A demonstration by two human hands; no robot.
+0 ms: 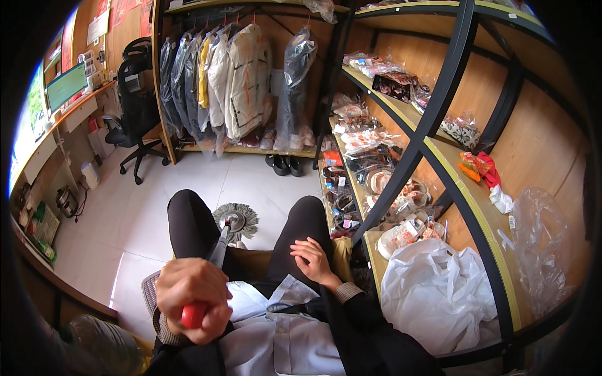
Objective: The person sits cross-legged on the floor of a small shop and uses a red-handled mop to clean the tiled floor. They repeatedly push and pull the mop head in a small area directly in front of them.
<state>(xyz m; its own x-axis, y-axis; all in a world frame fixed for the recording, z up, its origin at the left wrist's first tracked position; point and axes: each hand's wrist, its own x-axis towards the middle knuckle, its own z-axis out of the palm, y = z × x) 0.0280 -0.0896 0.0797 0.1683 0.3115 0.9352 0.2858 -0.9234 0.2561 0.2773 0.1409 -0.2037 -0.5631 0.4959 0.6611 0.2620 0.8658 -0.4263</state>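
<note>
My left hand (193, 298) is wrapped around the handle of a round mop, with the handle's red end (193, 315) showing at the fist. From there the mop's pole (219, 251) slopes down between my knees to the grey string mop head (236, 222) on the pale tiled floor. Resting on my thigh in black trousers, my right hand (311, 257) holds nothing, its fingers loosely spread. Part of the pole is hidden behind my left fist.
Metal-framed shelves (423, 141) with bagged shoes stand close on the right, with a white plastic bag (435, 293) low down. Ahead are black shoes (284, 165) beneath hanging bagged clothes (247, 84). A black office chair (136, 113) stands by the desk at left.
</note>
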